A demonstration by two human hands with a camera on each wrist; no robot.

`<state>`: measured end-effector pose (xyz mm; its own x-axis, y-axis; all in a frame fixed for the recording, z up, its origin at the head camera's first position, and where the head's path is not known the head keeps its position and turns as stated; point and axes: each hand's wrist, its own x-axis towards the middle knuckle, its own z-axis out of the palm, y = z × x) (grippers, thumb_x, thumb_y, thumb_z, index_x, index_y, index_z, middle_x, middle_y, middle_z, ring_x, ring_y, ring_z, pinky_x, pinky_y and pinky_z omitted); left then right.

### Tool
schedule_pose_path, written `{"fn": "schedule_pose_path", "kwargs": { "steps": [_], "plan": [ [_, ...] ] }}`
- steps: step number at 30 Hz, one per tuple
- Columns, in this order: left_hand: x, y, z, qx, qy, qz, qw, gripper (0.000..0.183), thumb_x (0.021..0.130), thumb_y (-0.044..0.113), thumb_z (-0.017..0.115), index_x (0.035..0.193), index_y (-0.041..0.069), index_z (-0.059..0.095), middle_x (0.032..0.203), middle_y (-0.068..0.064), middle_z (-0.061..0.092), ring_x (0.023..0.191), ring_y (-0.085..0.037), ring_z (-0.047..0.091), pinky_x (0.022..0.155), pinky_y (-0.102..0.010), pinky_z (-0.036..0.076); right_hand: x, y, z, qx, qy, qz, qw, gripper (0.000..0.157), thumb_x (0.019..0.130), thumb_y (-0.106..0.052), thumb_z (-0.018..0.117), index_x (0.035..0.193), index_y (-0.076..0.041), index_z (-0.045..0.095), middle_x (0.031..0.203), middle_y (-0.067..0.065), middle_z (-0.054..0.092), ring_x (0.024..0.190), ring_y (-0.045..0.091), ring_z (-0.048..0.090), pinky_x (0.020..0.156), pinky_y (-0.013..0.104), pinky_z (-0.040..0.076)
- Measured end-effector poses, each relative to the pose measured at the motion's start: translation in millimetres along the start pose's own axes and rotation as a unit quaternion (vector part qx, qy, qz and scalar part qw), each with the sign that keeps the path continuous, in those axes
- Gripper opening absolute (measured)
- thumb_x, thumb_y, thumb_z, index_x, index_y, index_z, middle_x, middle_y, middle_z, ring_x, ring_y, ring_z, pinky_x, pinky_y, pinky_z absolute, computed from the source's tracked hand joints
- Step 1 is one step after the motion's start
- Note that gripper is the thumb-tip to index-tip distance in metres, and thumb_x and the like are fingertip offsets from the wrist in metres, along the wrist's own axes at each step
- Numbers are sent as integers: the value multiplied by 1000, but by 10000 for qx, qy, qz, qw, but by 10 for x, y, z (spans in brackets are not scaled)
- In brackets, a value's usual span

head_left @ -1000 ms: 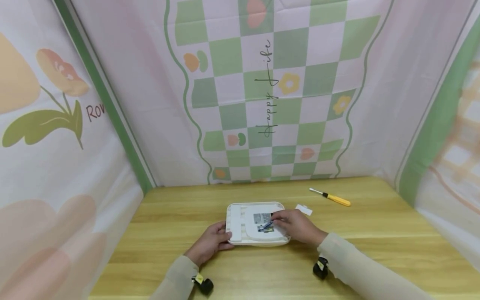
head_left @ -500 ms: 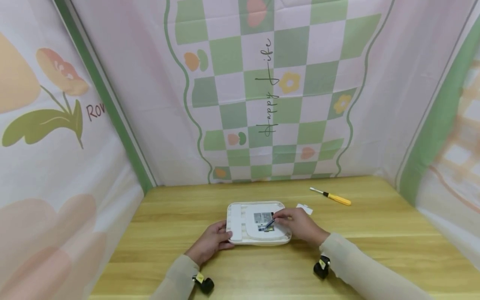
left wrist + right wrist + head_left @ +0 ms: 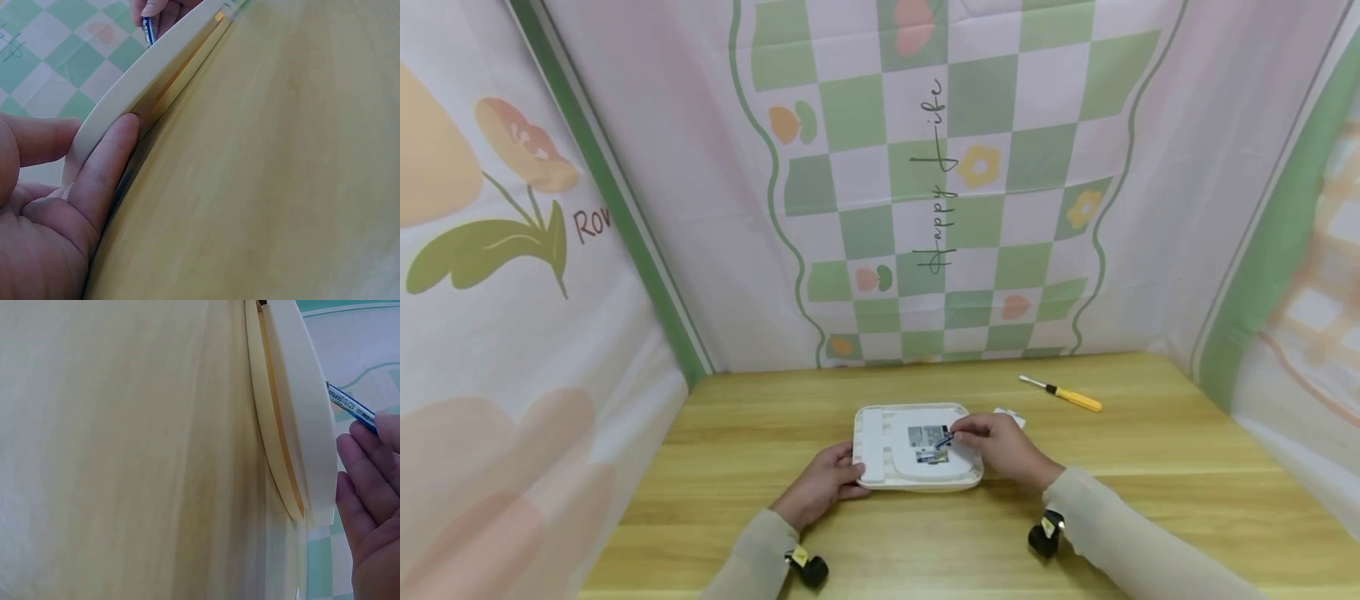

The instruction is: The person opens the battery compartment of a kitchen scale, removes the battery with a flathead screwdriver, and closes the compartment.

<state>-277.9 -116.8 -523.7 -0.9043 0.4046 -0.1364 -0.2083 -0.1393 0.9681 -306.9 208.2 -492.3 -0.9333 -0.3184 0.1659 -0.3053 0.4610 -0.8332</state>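
A white flat device [image 3: 871, 446] with rounded corners lies tilted a little above the table, its underside facing up. My left hand [image 3: 827, 483] grips its left edge; in the left wrist view the fingers [image 3: 103, 172] hold the rim from below. Near the right side, my right hand [image 3: 1002, 448] pinches a slim blue battery [image 3: 943, 442] by one end. That battery [image 3: 352, 406] slants over the device's edge in the right wrist view. Below it is an open battery compartment [image 3: 932, 457] with something blue and yellowish inside, too small to make out. A grey label [image 3: 923, 436] sits just above.
A small white plastic piece [image 3: 1017, 418] lies behind my right hand, partly hidden. Farther back on the right is a yellow-handled screwdriver [image 3: 1075, 400]. The wooden table [image 3: 737, 417] ends at patterned curtains on the back and sides.
My right hand has drawn back slightly to the right. The battery's far end has lifted from the compartment toward the label. The left hand has stayed in place.
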Motion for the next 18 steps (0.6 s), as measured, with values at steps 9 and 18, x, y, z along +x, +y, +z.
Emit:
{"fn": "schedule_pose_path", "kwargs": {
  "steps": [9,18],
  "plan": [
    [-6,10,15,35,45,7,10000,53,99,0,50,146,-10,28,122,-23,60,102,-31,64,86,-41,57,0,6,-15,874,209,180,9958,18,91,-7,67,106,3,70,99,12,71,91,19,67,77,23,56],
    [-4,-3,-1,25,16,-3,10000,53,100,1,50,147,-10,28,122,-22,60,103,-32,64,86,-41,56,-8,47,-15,1845,161,187,9825,25,91,1,65,111,15,62,100,24,68,90,24,69,79,26,57]
  ]
}}
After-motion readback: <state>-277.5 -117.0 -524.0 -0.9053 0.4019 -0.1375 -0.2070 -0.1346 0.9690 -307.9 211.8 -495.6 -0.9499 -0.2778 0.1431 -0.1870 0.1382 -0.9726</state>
